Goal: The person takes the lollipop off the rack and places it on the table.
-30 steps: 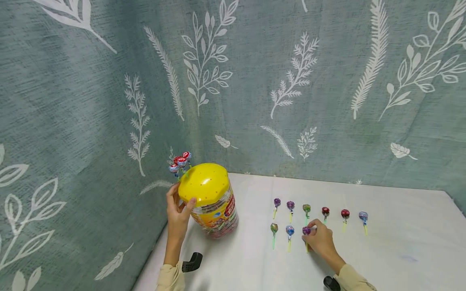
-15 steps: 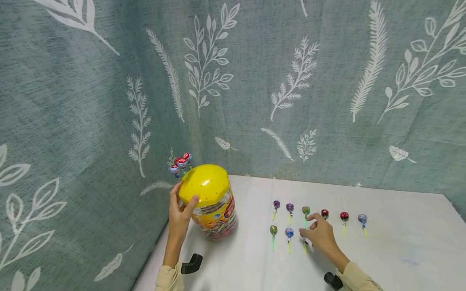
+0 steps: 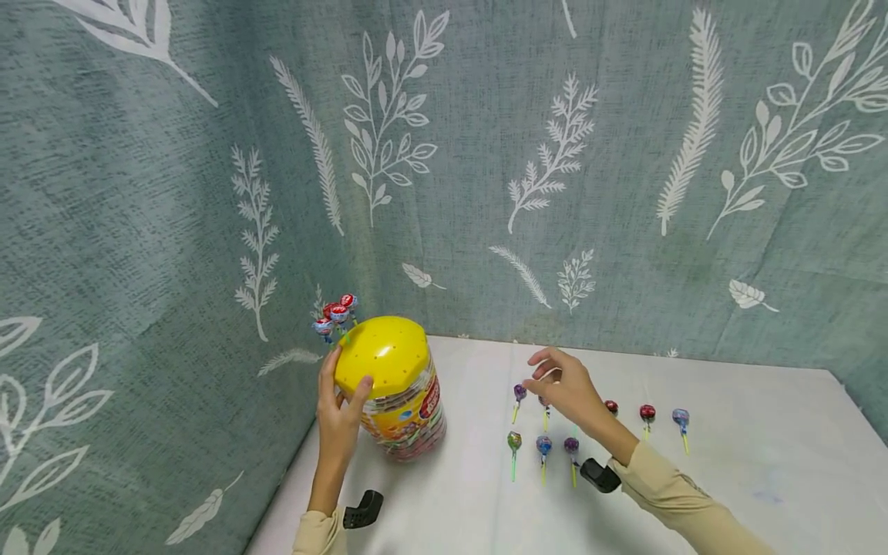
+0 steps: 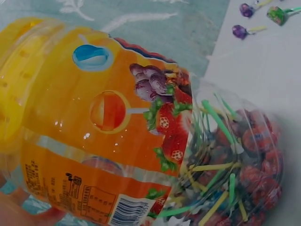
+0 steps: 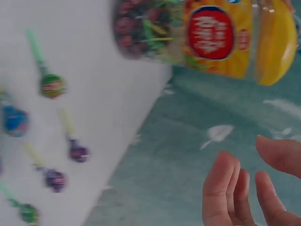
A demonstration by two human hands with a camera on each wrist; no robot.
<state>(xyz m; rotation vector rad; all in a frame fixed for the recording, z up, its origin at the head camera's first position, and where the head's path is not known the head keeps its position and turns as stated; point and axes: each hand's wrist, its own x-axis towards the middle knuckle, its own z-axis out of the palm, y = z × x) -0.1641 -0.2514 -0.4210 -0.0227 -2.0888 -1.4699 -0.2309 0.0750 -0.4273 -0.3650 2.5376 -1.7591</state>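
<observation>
My left hand [image 3: 340, 420] grips the yellow lid [image 3: 385, 354] of a clear jar [image 3: 409, 424], thumb on the near side, fingers round the left edge. Several lollipops [image 3: 338, 312] stand upright at the lid's far left. In the left wrist view, the jar's orange label [image 4: 94, 117] and many lollipops inside [image 4: 254, 146] show. My right hand [image 3: 572, 389] hangs over the back row with bent, parted fingers and nothing between them, close to a purple lollipop [image 3: 519, 392]. The right wrist view shows that hand [image 5: 249, 188] empty, with the jar's red-and-yellow label [image 5: 211, 35] beyond.
On the white table [image 3: 472, 501] a front row holds a green lollipop [image 3: 514, 440], a blue one [image 3: 544, 445] and a purple one [image 3: 571, 445]. Further right lie a red one [image 3: 647, 413] and a blue one [image 3: 681, 417]. Patterned curtains [image 3: 472, 154] stand behind and at left.
My right hand has let go of the purple lollipop in the front row, lifted, and moved left and back over the back row. My left hand keeps its grip on the lid.
</observation>
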